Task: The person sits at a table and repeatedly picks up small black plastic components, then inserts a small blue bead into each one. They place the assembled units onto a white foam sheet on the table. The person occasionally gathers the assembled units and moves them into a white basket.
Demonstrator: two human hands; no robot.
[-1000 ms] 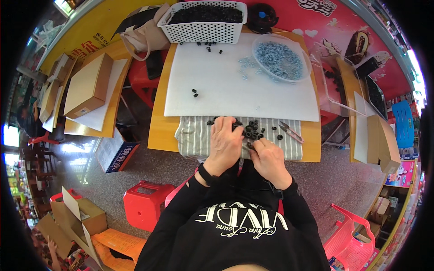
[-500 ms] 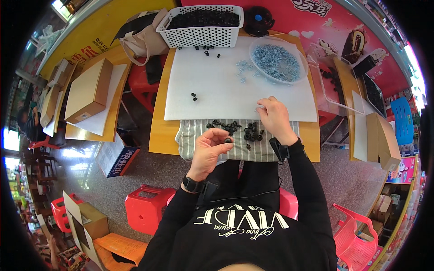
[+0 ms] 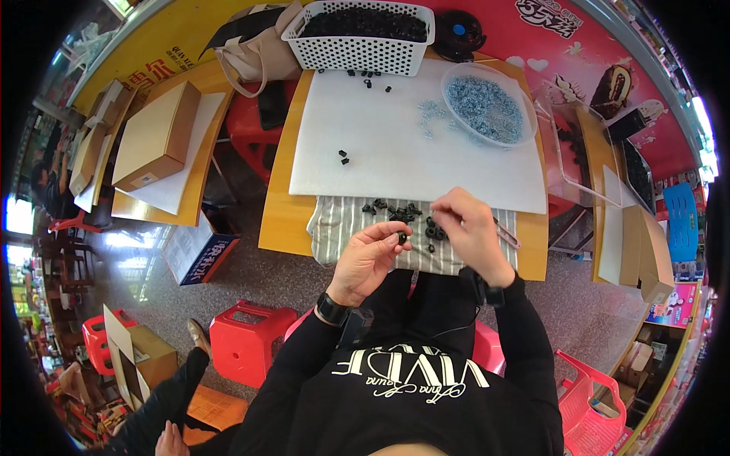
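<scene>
Between the thumb and forefinger of my left hand [image 3: 370, 257] is a small round black part [image 3: 402, 238]. My right hand [image 3: 465, 226] is just to its right, apart from it, with fingers curled together; whatever they may pinch is too small to make out. Both hands are over a grey-and-white striped cloth [image 3: 325, 228] at the table's near edge. Loose black parts [image 3: 403, 213] are heaped on the cloth beyond my left hand, and black ring-like parts [image 3: 433, 229] lie between the hands. A slim long tool [image 3: 506, 234] lies to the right of my right hand.
A white foam sheet [image 3: 380, 163] covers the table, with a few black pieces [image 3: 344, 158] on it. At the back stand a white perforated basket [image 3: 357, 57] of black parts and a clear bowl [image 3: 530, 125] of small bluish pieces. Another person's leg [image 3: 182, 384] shows at lower left.
My right hand has drawn back from the foam sheet toward my left hand and the black parts. The view has shifted somewhat. Another person's leg and hand have come in at lower left.
</scene>
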